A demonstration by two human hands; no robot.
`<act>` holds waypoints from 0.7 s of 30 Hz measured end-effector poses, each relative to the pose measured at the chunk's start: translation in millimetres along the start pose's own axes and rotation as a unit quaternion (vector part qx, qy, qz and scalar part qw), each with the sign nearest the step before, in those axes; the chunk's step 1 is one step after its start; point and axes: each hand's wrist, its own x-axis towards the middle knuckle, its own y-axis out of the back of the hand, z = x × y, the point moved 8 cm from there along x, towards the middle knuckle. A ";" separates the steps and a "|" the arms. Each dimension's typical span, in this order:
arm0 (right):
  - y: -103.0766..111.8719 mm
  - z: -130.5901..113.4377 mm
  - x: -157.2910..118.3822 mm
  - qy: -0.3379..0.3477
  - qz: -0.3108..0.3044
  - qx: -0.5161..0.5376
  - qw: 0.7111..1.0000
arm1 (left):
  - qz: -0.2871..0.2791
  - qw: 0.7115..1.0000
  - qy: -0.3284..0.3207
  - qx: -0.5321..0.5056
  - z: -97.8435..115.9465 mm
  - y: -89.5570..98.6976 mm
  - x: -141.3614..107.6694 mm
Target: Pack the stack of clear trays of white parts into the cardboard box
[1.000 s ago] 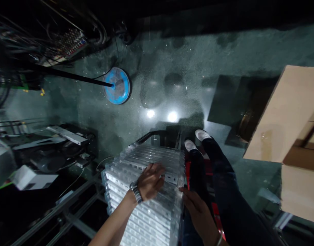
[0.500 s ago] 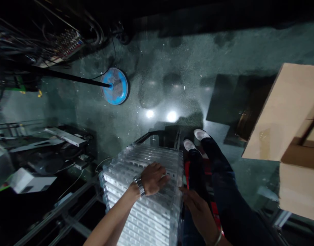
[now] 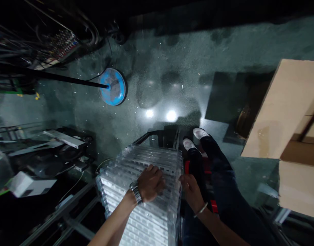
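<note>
Working right at the top of the stack, with the left hand laid over the upper layers on bent fingers and the right hand in close at the right-hand edge. Apart from each other, with a strip of the upper surface between. Impossible to tell through the blur whether gripping or just touching, on either side.

Reading it as mid-handling of those upper layers, on this view alone. For any shift from here, calling for a sure hold at the edge and even pressure across the top, with a slick-looking surface perhaps liable to slide.

Now to the look of it: pale, silvery, see-through in places, built up in long narrow layers, with a ridged left edge and glare along the upper strips. Showing small dark openings near the right end of one strip. Sitting low and central in view, just beside the legs, with a dark frame showing beyond the far edge.
</note>
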 end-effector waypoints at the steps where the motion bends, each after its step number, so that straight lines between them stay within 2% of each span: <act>1: 1.7 -1.2 0.2 0.006 0.012 -0.004 1.000 | -0.003 1.000 0.002 0.000 0.3 0.1 0.1; 4: 3.9 1.0 6.8 0.008 0.025 0.013 1.000 | -0.008 1.000 0.008 -0.009 1.1 0.0 0.2; 7: 1.2 6.3 11.5 0.010 0.004 0.054 0.999 | -0.014 1.000 0.011 -0.012 0.5 -2.3 1.0; 16: 2.6 21.6 3.1 -0.008 0.002 0.152 0.988 | -0.006 1.000 0.020 -0.018 -0.2 0.8 2.5; 21: 3.9 32.4 24.8 -0.081 0.033 0.214 0.973 | -0.016 0.999 0.029 -0.022 -2.0 0.9 3.3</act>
